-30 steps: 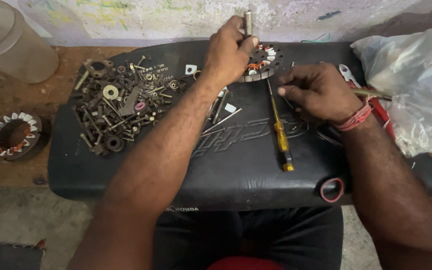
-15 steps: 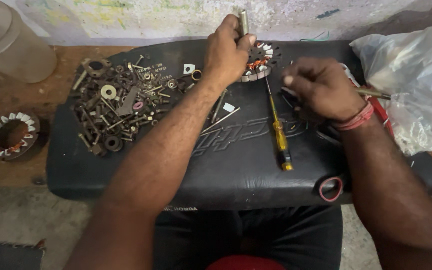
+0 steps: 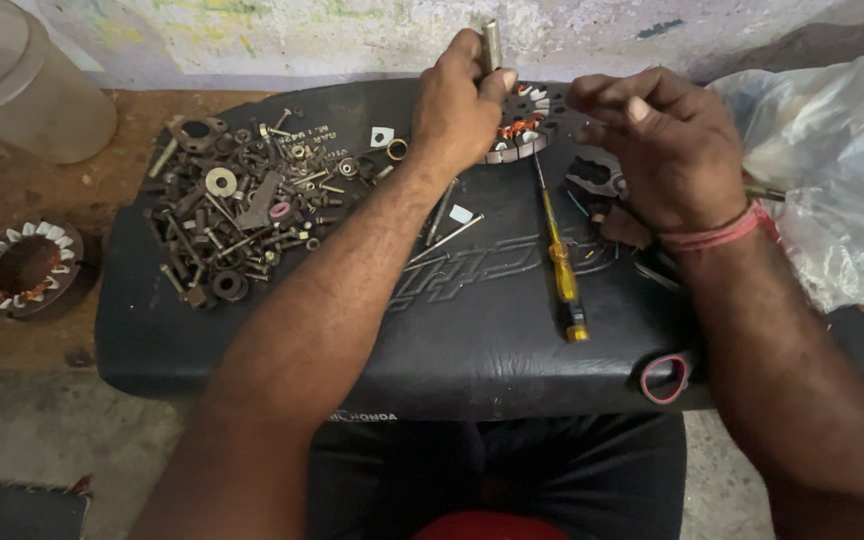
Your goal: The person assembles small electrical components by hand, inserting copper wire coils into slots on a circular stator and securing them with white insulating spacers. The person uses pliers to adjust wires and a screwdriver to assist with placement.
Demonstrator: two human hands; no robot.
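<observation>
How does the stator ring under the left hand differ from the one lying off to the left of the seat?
The stator under the left hand sits on the black seat pad and is half hidden by the fingers; only part of it shows. The other stator lies apart on the wooden bench, untouched and in full view. Both are round rings with pale teeth.

Wall: ahead of me a pale plastered wall point(image 3: 252, 40), stained, with faint green and yellow smudges.
Bench: a worn brown wooden bench top point(image 3: 42, 190) runs along the wall's foot (scuffed, dark marks).
Work surface: a black padded seat cushion point(image 3: 472, 330) lies across the bench in front of me.
Floor: grey concrete floor point(image 3: 42, 430) below the bench edge, dusty; a dark mat corner point(image 3: 12, 510) at lower left.
Light: dim, even, soft shadows; no window in view.
</observation>
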